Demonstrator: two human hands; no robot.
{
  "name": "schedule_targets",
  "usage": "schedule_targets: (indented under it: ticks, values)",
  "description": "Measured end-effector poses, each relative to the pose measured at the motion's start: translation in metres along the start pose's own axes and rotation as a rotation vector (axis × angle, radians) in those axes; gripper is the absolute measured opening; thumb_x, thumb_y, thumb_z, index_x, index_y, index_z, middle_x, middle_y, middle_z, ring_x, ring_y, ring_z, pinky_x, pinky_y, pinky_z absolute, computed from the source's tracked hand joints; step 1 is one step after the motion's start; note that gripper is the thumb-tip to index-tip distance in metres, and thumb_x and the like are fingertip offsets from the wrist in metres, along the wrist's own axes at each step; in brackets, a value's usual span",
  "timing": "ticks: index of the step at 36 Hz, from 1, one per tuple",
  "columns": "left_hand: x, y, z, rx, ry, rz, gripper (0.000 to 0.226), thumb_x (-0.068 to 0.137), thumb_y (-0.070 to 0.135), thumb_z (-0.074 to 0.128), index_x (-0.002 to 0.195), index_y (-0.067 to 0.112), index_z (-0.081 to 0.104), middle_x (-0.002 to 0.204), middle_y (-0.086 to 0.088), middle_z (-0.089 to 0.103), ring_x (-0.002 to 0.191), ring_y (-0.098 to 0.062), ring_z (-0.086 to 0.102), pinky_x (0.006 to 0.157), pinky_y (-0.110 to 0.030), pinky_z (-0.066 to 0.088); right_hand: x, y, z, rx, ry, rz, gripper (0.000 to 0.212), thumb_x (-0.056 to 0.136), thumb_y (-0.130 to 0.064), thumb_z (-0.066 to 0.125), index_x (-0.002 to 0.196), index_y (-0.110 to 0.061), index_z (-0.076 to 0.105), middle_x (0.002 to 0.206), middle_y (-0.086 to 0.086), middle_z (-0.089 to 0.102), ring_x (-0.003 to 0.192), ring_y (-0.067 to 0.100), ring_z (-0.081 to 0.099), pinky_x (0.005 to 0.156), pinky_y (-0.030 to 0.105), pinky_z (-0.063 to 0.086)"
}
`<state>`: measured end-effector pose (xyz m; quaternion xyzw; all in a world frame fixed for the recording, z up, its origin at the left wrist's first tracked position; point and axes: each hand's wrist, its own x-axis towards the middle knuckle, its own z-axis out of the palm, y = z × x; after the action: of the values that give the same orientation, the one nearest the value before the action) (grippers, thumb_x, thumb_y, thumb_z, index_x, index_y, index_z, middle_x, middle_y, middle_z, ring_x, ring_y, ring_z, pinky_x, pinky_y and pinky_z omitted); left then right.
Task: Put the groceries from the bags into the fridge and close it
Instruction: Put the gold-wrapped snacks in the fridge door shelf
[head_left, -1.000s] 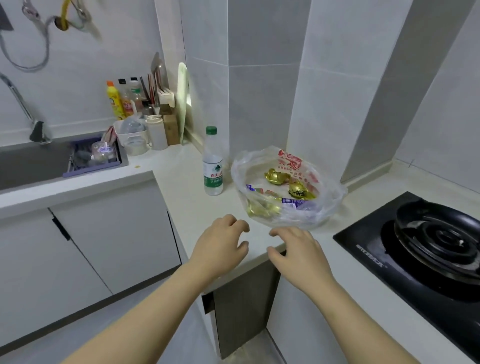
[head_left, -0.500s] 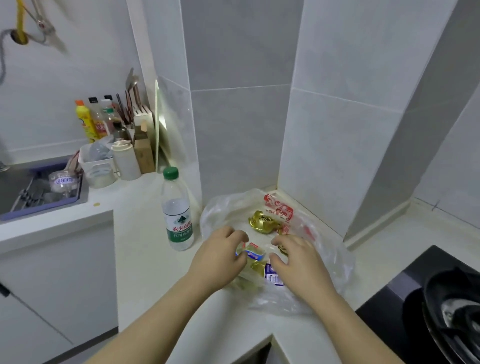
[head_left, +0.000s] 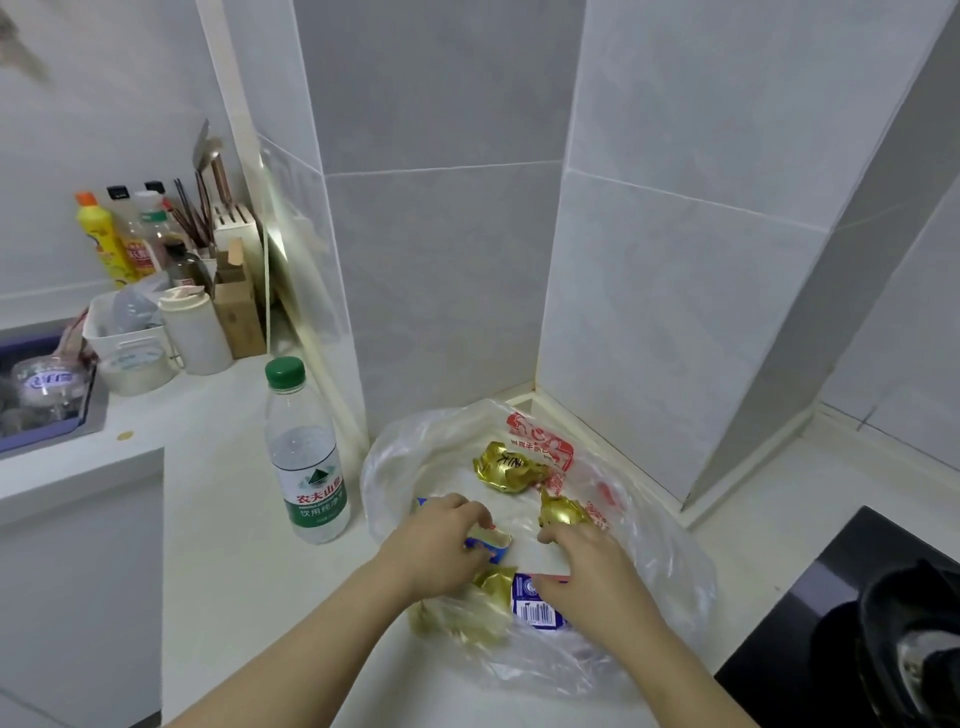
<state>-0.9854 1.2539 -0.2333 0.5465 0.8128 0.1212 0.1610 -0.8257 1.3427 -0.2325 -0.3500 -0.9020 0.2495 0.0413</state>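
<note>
Worktop, white, runs along the grey tiled wall, with a black hob at its right end. Near the inner corner of the wall lies a clear plastic bag with red print, spread open on the worktop. Just left of the bag stands a water bottle, upright, with a green cap. Both hands reach into the bag's mouth. The left hand has its fingers curled and pinches a small blue packet. The right hand is bent down over a white-and-blue pack with a barcode, thumb near its end; whether it grips the pack I cannot tell. Inside the bag lie gold foil packets: one towards the back, another just beyond the right fingertips, and a crumpled one at the front under the left wrist.
</note>
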Motion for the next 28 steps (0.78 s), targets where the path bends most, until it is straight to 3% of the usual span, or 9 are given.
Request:
schedule_targets:
  ticks: [5, 12, 15, 17, 19, 21, 24, 28]
  values:
    - [0.002, -0.011, 0.011, 0.048, -0.262, 0.061, 0.059, 0.080, 0.042, 0.062, 0.133, 0.023, 0.043, 0.129, 0.001, 0.044, 0.121, -0.018, 0.041, 0.099, -0.028, 0.037, 0.002, -0.004, 0.008, -0.017, -0.132, -0.013, 0.048, 0.085, -0.046, 0.057, 0.129, -0.035, 0.043, 0.135, -0.013, 0.043, 0.124, 0.011, 0.036, 0.100, 0.026, 0.034]
    - [0.009, -0.020, 0.018, 0.177, -0.327, 0.098, 0.066, 0.080, 0.043, 0.063, 0.138, 0.025, 0.037, 0.138, 0.001, 0.037, 0.128, -0.023, 0.033, 0.105, -0.037, 0.033, 0.010, -0.007, 0.015, -0.103, -0.231, 0.025, 0.056, 0.072, -0.061, 0.061, 0.122, -0.040, 0.047, 0.122, -0.014, 0.052, 0.115, 0.011, 0.045, 0.094, 0.030, 0.035]
    - [0.009, -0.018, 0.019, 0.221, -0.297, 0.093, 0.063, 0.083, 0.041, 0.061, 0.137, 0.021, 0.037, 0.140, -0.001, 0.035, 0.130, -0.024, 0.030, 0.104, -0.036, 0.032, 0.010, -0.007, 0.018, -0.053, -0.147, 0.023, 0.043, 0.078, -0.058, 0.057, 0.115, -0.036, 0.053, 0.111, -0.013, 0.055, 0.105, 0.009, 0.049, 0.087, 0.027, 0.039]
    - [0.009, -0.017, 0.021, 0.218, -0.257, 0.062, 0.059, 0.084, 0.040, 0.060, 0.135, 0.018, 0.038, 0.140, -0.001, 0.036, 0.130, -0.023, 0.030, 0.104, -0.036, 0.032, 0.010, -0.005, 0.017, 0.021, 0.024, 0.035, 0.028, 0.086, -0.048, 0.053, 0.106, -0.029, 0.058, 0.103, -0.011, 0.051, 0.102, 0.008, 0.048, 0.084, 0.023, 0.041]
    - [0.008, -0.016, 0.022, 0.198, -0.208, 0.017, 0.051, 0.085, 0.038, 0.059, 0.126, 0.016, 0.041, 0.135, -0.002, 0.042, 0.125, -0.023, 0.035, 0.099, -0.036, 0.035, 0.013, -0.002, 0.013, 0.008, 0.201, 0.035, 0.020, 0.091, -0.038, 0.050, 0.102, -0.024, 0.059, 0.103, -0.009, 0.047, 0.111, 0.012, 0.045, 0.090, 0.022, 0.039]
    - [0.006, -0.014, 0.022, 0.165, -0.148, -0.032, 0.042, 0.086, 0.037, 0.058, 0.116, 0.013, 0.043, 0.124, -0.004, 0.049, 0.115, -0.022, 0.043, 0.090, -0.033, 0.038, 0.019, 0.002, 0.010, -0.043, 0.276, 0.052, 0.022, 0.092, -0.034, 0.049, 0.110, -0.024, 0.057, 0.115, -0.006, 0.047, 0.126, 0.016, 0.036, 0.100, 0.023, 0.033]
    - [0.006, -0.013, 0.021, 0.099, -0.058, -0.091, 0.036, 0.085, 0.038, 0.058, 0.108, 0.014, 0.043, 0.114, -0.004, 0.055, 0.105, -0.022, 0.050, 0.081, -0.031, 0.041, 0.027, 0.009, 0.007, -0.099, 0.201, 0.107, 0.046, 0.092, -0.033, 0.049, 0.136, -0.025, 0.039, 0.139, -0.001, 0.036, 0.135, 0.019, 0.025, 0.110, 0.029, 0.025]
    - [0.005, -0.011, 0.021, -0.014, 0.036, -0.185, 0.032, 0.087, 0.040, 0.056, 0.094, 0.019, 0.033, 0.102, -0.004, 0.057, 0.096, -0.021, 0.054, 0.070, -0.029, 0.039, 0.034, 0.019, 0.011, -0.083, 0.040, 0.159, 0.063, 0.088, -0.031, 0.053, 0.143, -0.027, 0.022, 0.146, 0.001, 0.030, 0.134, 0.023, 0.029, 0.108, 0.037, 0.033]
